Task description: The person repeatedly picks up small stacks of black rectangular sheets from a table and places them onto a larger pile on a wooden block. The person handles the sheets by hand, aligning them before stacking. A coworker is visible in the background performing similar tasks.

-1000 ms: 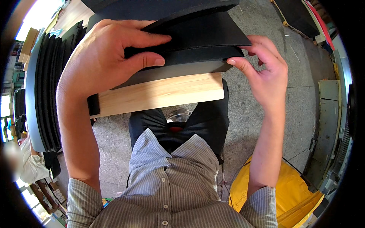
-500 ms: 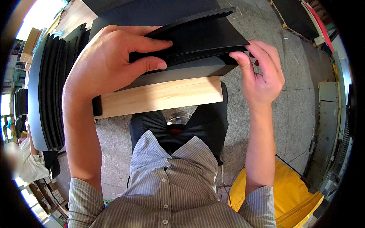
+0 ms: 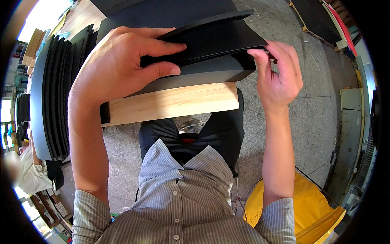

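Black sheets (image 3: 211,38), thick and flexible like foam or card, lie over a dark grey block-like piece (image 3: 203,73) at the front of a wooden-edged bench. One sheet curls upward along its far edge. My left hand (image 3: 126,61) is on the left part of the sheets, its thumb and index finger on the dark surface; the other fingertips are hidden behind the raised edge. My right hand (image 3: 280,73) pinches the sheet's right corner between thumb and fingers, beyond the bench end. A gap shows between that corner and the grey piece underneath.
The pale wooden bench edge (image 3: 174,103) sits just above my knees. Stacked black panels (image 3: 50,97) stand at the left. A yellow bag (image 3: 304,207) rests on the concrete floor (image 3: 308,122) at lower right, near a grey metal cabinet (image 3: 350,118). Another person's white clothing (image 3: 34,175) shows far left.
My right thumb has risen slightly with the sheet's corner, and the gap over the grey piece has widened. The left hand has hardly moved.
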`<action>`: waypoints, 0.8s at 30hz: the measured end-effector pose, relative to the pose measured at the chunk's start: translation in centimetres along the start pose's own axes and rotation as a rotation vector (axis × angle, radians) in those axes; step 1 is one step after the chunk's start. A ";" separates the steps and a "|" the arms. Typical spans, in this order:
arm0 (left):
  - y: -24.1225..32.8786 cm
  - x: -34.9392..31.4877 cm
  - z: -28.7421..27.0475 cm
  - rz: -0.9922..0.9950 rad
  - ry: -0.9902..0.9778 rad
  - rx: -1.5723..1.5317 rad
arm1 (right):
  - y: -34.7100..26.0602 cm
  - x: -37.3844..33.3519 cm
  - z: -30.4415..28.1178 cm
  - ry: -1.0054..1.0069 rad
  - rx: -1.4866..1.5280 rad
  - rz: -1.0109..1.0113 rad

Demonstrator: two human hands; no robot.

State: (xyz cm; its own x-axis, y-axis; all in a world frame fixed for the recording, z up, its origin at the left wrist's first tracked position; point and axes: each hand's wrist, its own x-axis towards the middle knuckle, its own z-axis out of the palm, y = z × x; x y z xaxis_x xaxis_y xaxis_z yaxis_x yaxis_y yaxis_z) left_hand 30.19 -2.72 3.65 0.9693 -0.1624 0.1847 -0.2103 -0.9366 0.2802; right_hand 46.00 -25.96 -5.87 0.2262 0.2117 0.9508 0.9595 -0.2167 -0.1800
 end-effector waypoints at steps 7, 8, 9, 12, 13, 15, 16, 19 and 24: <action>0.2 -0.1 -0.3 0.005 -0.034 0.058 | -0.4 0.5 0.1 -0.009 0.000 0.051; 0.3 -0.1 -0.3 0.003 -0.032 0.080 | -0.4 0.6 0.1 -0.010 0.002 0.060; 0.3 -0.2 -0.2 0.002 -0.030 0.101 | -0.4 0.6 0.1 -0.007 0.006 0.060; 0.5 -0.4 0.0 0.010 -0.023 0.153 | -0.4 0.8 0.2 -0.004 0.010 0.059; 0.5 -0.5 0.2 0.014 -0.020 0.168 | -0.4 0.9 0.3 -0.007 0.007 0.058; 0.1 -0.7 1.0 0.062 0.040 0.215 | -0.3 1.0 0.2 -0.007 0.029 0.074; 0.0 -0.7 1.3 0.086 0.070 0.238 | -0.1 1.0 0.3 -0.004 0.054 0.091; 1.2 -0.6 1.5 0.020 0.064 0.260 | 0.0 0.6 0.3 -0.011 0.123 0.222; 0.9 -0.8 1.2 0.088 0.038 0.243 | 0.1 -0.2 -2.3 -0.283 0.201 0.327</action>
State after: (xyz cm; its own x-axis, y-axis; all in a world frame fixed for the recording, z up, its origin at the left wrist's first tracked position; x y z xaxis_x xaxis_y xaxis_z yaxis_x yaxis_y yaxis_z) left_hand 29.42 -3.76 2.63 0.9422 -0.2392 0.2346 -0.2525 -0.9672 0.0281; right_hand 45.71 -28.20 -5.52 0.5321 0.4201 0.7350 0.8373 -0.1327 -0.5303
